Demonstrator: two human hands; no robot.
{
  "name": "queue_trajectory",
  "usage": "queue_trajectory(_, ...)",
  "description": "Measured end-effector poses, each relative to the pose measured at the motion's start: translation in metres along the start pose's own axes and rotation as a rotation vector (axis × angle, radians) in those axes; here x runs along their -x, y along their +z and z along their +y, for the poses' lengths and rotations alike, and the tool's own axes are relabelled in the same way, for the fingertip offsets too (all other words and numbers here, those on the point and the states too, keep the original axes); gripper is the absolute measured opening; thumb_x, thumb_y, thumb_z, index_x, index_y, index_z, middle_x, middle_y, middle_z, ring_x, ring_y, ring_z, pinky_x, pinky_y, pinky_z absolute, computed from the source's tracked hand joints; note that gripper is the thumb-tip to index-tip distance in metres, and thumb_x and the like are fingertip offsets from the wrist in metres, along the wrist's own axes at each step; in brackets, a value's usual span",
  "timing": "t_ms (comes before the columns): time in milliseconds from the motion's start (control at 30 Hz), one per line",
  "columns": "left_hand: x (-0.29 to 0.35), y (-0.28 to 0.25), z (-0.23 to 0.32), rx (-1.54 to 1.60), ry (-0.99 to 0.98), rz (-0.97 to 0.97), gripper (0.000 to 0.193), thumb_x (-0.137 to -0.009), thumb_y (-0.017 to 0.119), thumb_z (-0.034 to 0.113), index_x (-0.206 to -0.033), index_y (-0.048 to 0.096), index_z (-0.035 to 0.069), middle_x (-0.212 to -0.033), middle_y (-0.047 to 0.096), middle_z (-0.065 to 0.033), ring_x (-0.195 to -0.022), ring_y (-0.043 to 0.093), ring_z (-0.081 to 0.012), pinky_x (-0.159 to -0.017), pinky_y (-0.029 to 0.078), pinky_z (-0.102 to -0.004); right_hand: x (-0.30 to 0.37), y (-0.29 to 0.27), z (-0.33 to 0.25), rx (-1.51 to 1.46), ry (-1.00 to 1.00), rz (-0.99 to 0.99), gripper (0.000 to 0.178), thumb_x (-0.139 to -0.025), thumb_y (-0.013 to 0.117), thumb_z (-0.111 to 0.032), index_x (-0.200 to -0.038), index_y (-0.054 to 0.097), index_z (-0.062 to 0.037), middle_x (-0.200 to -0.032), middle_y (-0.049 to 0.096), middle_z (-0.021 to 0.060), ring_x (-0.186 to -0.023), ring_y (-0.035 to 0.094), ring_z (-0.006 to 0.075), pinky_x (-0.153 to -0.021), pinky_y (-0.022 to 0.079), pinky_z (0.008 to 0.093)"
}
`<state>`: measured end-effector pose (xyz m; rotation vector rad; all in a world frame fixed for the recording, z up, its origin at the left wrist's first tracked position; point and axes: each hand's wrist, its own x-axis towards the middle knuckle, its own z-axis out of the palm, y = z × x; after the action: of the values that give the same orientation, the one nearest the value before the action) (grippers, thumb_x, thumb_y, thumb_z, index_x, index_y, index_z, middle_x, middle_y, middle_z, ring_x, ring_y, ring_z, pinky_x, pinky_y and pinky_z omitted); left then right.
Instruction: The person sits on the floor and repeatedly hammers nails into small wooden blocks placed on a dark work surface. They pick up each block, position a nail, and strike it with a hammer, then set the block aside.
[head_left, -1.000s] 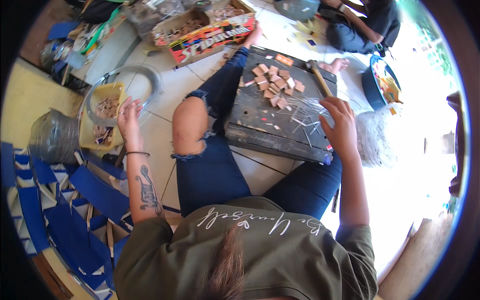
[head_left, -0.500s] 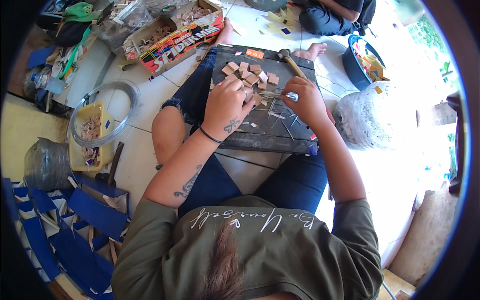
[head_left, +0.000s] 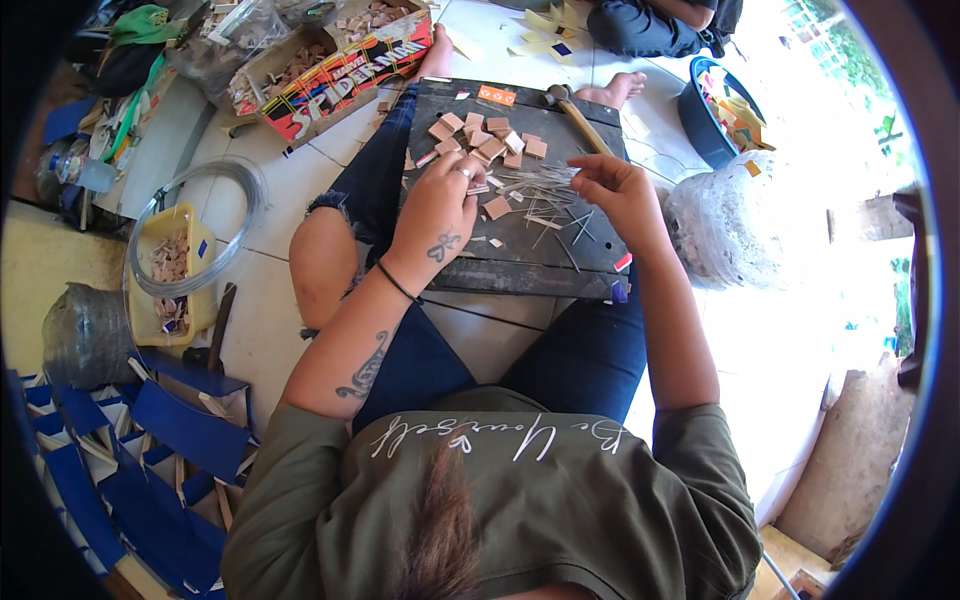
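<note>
Black board [head_left: 525, 262] in front of the person, worn, likely stiff and heavy; steady base. Hammer [head_left: 590, 127] on its far right side, probably head-heavy: grab mid-handle. Left hand [head_left: 435, 205] over the board's left half, fingers pinched together on what looks like a small block [head_left: 478, 189], mostly hidden. Right hand [head_left: 618, 192] at the wires' right end, fingers loosely curled, thumb near fingertips; can't tell if a wire is in it. Wooden blocks [head_left: 492, 148] heaped mid-board toward the far edge, one loose nearer the person: should be light, hard, not fragile, fine to pinch by opposite edges. Cut wires [head_left: 540, 183] right of the heap, some strewn nearer: likely light, springy, slippery; take one mid-length, mind the ends. Vs half a second ago: hands farther apart, left has pulled away from the wires, right fingers spread wider, silvery bit under them no longer visible.
</note>
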<state>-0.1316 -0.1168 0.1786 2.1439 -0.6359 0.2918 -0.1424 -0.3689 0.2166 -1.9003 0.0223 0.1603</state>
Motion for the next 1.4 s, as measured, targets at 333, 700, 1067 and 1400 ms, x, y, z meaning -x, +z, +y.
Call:
queue_trajectory(333, 0.036, 0.003, 0.034, 0.331, -0.033, 0.016, 0.018, -0.084, 0.067, -0.002, -0.101, 0.064, 0.002, -0.086, 0.064, -0.0077, -0.078, 0.063, -0.0182, -0.071, 0.051, -0.0312, 0.013, 0.010, 0.001, -0.460, 0.054, -0.099, 0.014, -0.090, 0.065, -0.010, -0.101, 0.066, -0.0003, -0.093, 0.068, 0.0047, -0.085, 0.062, 0.0104, -0.080, 0.048, 0.0248)
queue_trajectory(700, 0.037, 0.023, 0.030, 0.028, 0.044, 0.049, 0.012, -0.075, 0.077, 0.010, -0.085, 0.070, 0.008, -0.080, 0.067, -0.0018, -0.083, 0.060, -0.0222, -0.078, 0.043, -0.0360, 0.041, 0.050, -0.003, -0.204, -0.071, 0.056, 0.010, -0.086, 0.071, -0.003, -0.094, 0.066, -0.0018, -0.085, 0.067, -0.0006, -0.078, 0.061, 0.0057, -0.071, 0.048, 0.0211)
queue_trajectory(1067, 0.035, 0.023, 0.029, 0.103, 0.027, 0.066, 0.010, -0.072, 0.077, 0.010, -0.077, 0.069, 0.008, -0.087, 0.067, -0.0005, -0.084, 0.057, -0.0239, -0.079, 0.043, -0.0384, 0.051, 0.066, -0.001, 0.147, -0.320, 0.201, 0.011, -0.082, 0.074, -0.003, -0.090, 0.066, -0.0006, -0.082, 0.071, 0.0050, -0.077, 0.068, 0.0099, -0.072, 0.052, 0.0248)
queue_trajectory(1400, 0.036, 0.023, 0.028, 0.114, 0.026, 0.059, 0.010, -0.072, 0.078, 0.010, -0.077, 0.069, 0.009, -0.085, 0.067, 0.0002, -0.084, 0.057, -0.0230, -0.080, 0.042, -0.0370, 0.051, 0.066, -0.006, 0.270, -0.354, 0.188, 0.011, -0.083, 0.074, -0.003, -0.091, 0.067, 0.0001, -0.085, 0.072, 0.0056, -0.080, 0.069, 0.0103, -0.075, 0.053, 0.0252)
